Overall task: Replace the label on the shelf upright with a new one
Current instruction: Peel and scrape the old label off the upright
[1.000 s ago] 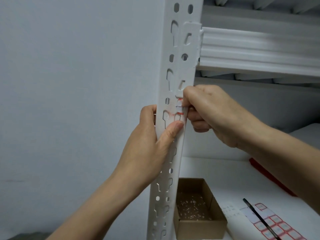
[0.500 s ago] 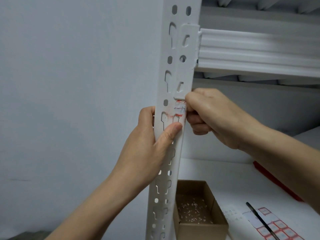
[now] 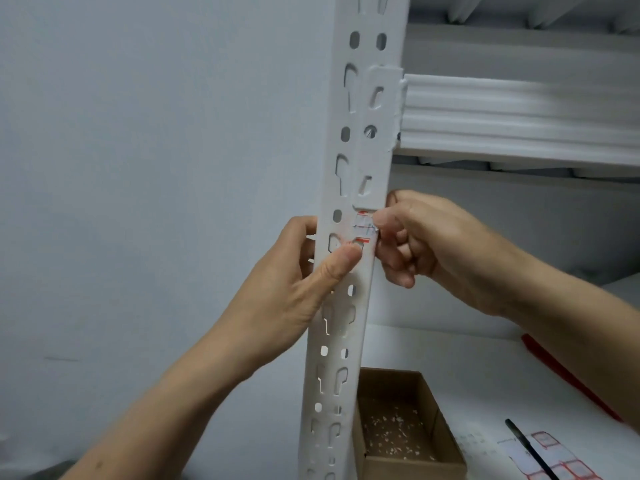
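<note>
A white perforated shelf upright (image 3: 360,161) runs top to bottom through the middle of the view. A torn white label with red borders (image 3: 363,229) sticks to its right face at mid height. My left hand (image 3: 298,282) grips the upright from the left, with the thumb pressing just below the label. My right hand (image 3: 426,244) pinches the label's right edge between thumb and fingers, the other fingers curled. Part of the label is hidden behind my right thumb.
A white shelf beam (image 3: 519,116) joins the upright at upper right. On the lower shelf board (image 3: 433,355) stand a brown cardboard box (image 3: 405,434) holding paper scraps, a sheet of red-bordered labels (image 3: 554,462), a black pen (image 3: 530,448) and a red object (image 3: 568,379). A pale wall fills the left.
My right hand has shifted slightly right along the label, and more of the torn label shows. The view has tilted up a little. My left hand keeps its grip.
</note>
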